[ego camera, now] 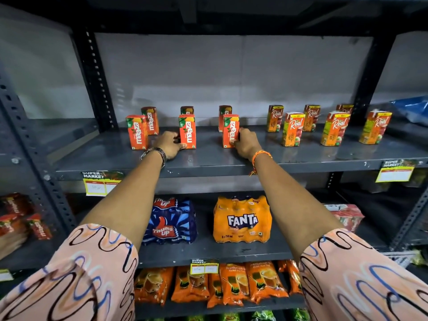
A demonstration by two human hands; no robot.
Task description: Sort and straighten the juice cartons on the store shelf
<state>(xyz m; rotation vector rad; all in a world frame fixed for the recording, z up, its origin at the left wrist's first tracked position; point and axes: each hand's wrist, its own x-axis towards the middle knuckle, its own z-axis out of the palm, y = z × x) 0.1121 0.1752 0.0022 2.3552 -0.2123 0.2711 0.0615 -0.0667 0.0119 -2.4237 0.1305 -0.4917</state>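
Note:
Several orange Maaza cartons stand upright in two rows on the left half of the grey shelf (pixel 208 158). My left hand (pixel 169 144) grips the middle front Maaza carton (pixel 187 132) at its lower left side. Around the right side of the right front Maaza carton (pixel 230 130) my right hand (pixel 246 143) is wrapped. A third front Maaza carton (pixel 136 132) stands free at the left. Several Real cartons (pixel 292 129) stand on the right half, a few turned at an angle.
Dark shelf uprights (pixel 99 79) flank the bay. Price labels (pixel 99 184) hang on the shelf's front edge. Below sit a Thums Up pack (pixel 169 221), a Fanta pack (pixel 242 220) and orange pouches (pixel 231 283). A blue bag (pixel 412 107) lies at far right.

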